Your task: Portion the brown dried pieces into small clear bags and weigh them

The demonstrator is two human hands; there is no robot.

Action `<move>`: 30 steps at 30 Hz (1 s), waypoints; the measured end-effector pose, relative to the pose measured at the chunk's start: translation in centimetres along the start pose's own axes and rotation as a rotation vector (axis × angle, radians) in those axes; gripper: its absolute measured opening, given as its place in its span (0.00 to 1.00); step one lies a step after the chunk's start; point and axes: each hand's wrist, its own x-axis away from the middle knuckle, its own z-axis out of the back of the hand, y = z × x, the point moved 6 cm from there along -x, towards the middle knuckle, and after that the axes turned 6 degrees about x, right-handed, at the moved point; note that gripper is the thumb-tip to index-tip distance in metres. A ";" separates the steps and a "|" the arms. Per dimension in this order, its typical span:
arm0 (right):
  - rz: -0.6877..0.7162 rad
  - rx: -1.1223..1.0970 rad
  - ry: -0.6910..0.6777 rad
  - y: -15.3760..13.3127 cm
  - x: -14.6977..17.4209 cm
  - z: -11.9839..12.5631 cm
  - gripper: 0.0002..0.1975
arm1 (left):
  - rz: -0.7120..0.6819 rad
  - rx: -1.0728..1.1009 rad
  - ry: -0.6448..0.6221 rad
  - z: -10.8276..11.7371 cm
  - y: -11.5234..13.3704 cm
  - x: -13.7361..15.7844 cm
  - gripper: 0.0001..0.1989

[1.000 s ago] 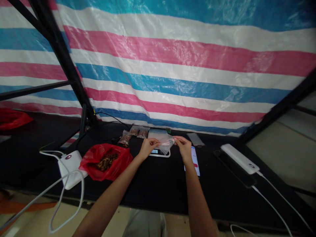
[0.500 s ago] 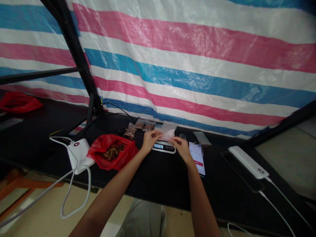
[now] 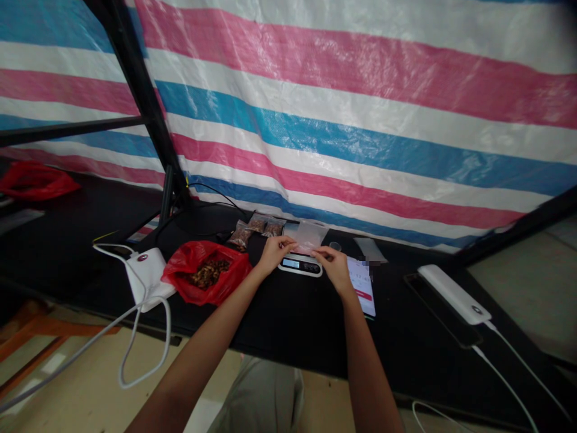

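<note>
Over a small white digital scale (image 3: 300, 265) with a lit display, a clear plastic bag (image 3: 310, 236) is spread between my two hands. My left hand (image 3: 276, 252) pinches the bag's left side, fingers closed. On its right side my right hand (image 3: 331, 263) pinches the near edge in the same way. Whether the bag rests on the scale's plate cannot be made out. Left of the scale, a red plastic bag (image 3: 180, 272) lies open with brown dried pieces (image 3: 210, 273) inside. Behind my left hand lie several small filled clear packets (image 3: 258, 225).
A phone with a lit screen (image 3: 364, 294) lies right of the scale, near a small round clear lid (image 3: 335, 246) and a flat clear bag (image 3: 370, 249). Farther right are a white power bank (image 3: 453, 294) and a dark phone (image 3: 439, 316). A white cabled box (image 3: 148, 273) stands left.
The view has shifted slightly. Both hands keep their pinch on the clear bag, which looks a little more spread out and flat between them.
</note>
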 end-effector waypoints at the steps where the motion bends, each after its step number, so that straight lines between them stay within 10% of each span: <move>1: -0.001 -0.003 0.001 0.0 0.0 0.0 0.14 | -0.002 -0.007 -0.002 0.0 0.1 0.0 0.11; 30: 0.043 0.248 0.058 -1.7 0.3 0.4 0.12 | -0.039 -0.146 -0.025 -0.2 0.1 0.4 0.13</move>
